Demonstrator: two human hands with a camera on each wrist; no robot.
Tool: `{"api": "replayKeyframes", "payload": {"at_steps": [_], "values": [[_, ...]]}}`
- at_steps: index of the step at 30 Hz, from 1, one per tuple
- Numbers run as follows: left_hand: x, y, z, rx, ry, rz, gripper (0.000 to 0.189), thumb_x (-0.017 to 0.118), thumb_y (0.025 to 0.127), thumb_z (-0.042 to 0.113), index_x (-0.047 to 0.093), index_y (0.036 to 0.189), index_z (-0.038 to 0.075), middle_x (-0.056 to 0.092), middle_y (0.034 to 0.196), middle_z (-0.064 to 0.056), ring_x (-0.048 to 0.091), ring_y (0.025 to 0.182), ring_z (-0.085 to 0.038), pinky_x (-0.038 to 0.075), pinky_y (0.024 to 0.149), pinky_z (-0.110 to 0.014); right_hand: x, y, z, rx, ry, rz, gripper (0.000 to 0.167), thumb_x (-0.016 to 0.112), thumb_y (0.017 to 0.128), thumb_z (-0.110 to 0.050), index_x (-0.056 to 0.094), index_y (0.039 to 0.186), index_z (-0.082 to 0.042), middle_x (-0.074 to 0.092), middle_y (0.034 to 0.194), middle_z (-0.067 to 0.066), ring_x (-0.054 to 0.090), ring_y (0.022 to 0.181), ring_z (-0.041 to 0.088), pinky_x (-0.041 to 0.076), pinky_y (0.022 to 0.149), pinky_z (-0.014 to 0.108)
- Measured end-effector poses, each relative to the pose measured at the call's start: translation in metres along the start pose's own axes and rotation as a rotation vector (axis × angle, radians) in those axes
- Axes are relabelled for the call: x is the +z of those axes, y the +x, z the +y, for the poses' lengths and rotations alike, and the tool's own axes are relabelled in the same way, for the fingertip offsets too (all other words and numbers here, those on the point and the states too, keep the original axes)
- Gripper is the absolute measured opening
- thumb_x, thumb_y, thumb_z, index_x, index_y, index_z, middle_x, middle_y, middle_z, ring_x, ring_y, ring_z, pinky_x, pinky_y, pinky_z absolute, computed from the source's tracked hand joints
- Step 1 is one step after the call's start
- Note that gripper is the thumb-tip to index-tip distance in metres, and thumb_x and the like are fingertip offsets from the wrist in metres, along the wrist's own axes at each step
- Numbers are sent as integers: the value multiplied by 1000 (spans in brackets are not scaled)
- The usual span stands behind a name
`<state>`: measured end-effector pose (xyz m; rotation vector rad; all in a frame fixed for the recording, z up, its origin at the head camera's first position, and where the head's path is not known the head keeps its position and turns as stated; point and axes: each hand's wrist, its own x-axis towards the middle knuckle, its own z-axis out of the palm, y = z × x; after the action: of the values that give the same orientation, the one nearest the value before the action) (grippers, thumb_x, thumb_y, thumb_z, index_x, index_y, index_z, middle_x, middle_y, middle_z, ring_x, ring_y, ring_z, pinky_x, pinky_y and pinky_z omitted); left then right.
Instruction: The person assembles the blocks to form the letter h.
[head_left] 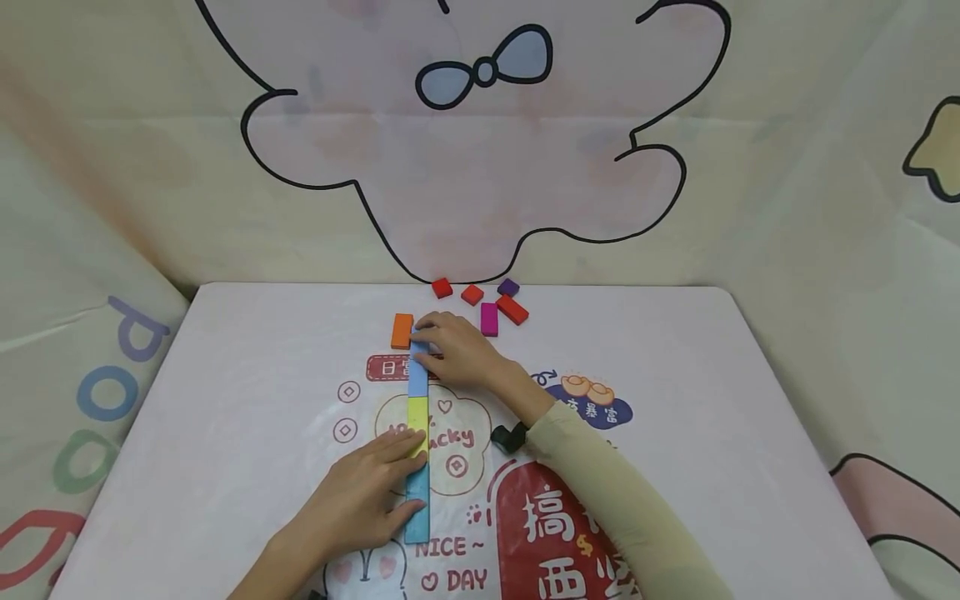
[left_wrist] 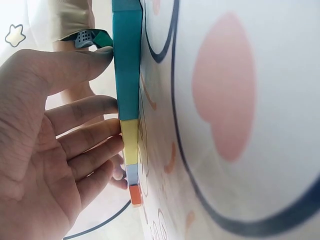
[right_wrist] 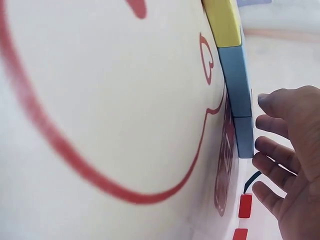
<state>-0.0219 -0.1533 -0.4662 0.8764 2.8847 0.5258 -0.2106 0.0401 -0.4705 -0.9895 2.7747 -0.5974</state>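
Observation:
A straight row of flat blocks runs away from me along the table: teal-blue [head_left: 417, 525] at the near end, yellow [head_left: 417, 408] in the middle, light blue [head_left: 418, 381] at the far end. The right wrist view shows a seam within the light blue stretch [right_wrist: 236, 80]. My left hand [head_left: 356, 496] lies over the near half, its extended fingertips and thumb resting on the teal-blue and yellow blocks. At the far end my right hand [head_left: 465, 354] reaches across from the right, fingers loosely bent, fingertips right at the light blue blocks. An orange block [head_left: 402, 331] stands beside that end.
Beyond the right hand lie loose blocks: a magenta one [head_left: 489, 319], a purple one [head_left: 508, 287] and several red ones [head_left: 513, 309]. The white table [head_left: 750, 467] carries printed pictures and lettering. A patterned cloth [head_left: 810, 275] hangs behind its far edge.

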Motion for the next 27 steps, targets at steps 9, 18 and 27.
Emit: {"api": "replayKeyframes", "payload": {"at_steps": [9, 18, 27], "values": [[2, 2, 1, -22, -9, -25, 60, 83, 87, 47, 73, 137, 15, 62, 155, -1, 57, 147, -23, 47, 122, -45, -4, 15, -3, -1, 29, 110, 46, 72, 100, -41, 70, 140, -18, 66, 143, 2, 62, 133, 20, 55, 113, 38], [1, 1, -1, -14, 7, -16, 60, 82, 88, 47, 73, 137, 15, 62, 155, -1, 56, 148, -23, 47, 122, -44, 3, 33, -5, -26, 34, 93, 50, 75, 97, -46, 70, 138, -18, 66, 140, 1, 62, 128, 19, 53, 114, 37], [2, 2, -1, 10, 14, 2, 58, 82, 88, 46, 74, 135, 14, 63, 154, -1, 57, 147, -22, 47, 122, -43, 8, 44, -11, 3, -12, 30, 43, 74, 97, -44, 71, 131, -18, 59, 150, 5, 58, 135, 22, 49, 118, 40]]}}
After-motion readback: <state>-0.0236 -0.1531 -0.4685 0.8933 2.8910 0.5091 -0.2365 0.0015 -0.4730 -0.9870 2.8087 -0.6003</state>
